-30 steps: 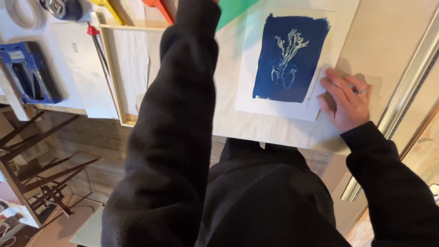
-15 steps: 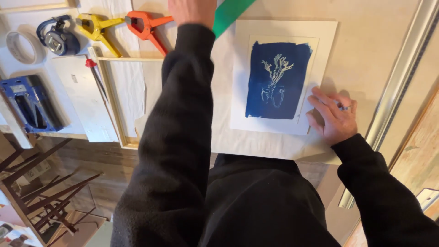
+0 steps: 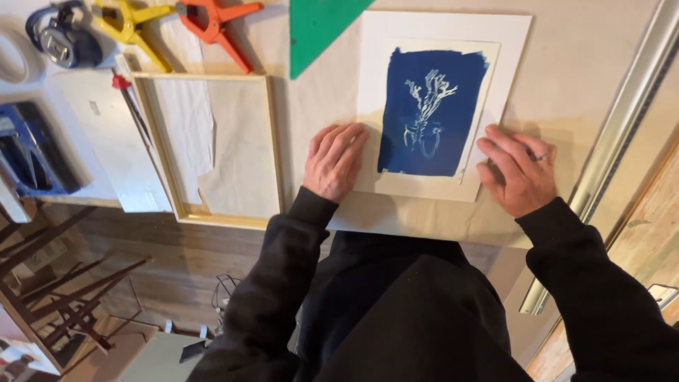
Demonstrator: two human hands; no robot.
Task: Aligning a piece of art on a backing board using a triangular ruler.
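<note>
Left hand (image 3: pixel 334 161) and right hand (image 3: pixel 516 173), fingers flat and open, press the print (image 3: pixel 433 113); uneven pressure could skew or crease it.

Black long-sleeved top, soft knit or fleece, plain, unmarked. Ribbed cuffs at both wrists. Left hand (image 3: pixel 335 161): bare, no jewellery visible. Right hand (image 3: pixel 518 173): bare, thin silver-coloured ring on one finger. Dark garment across torso, no visible fastenings.
</note>
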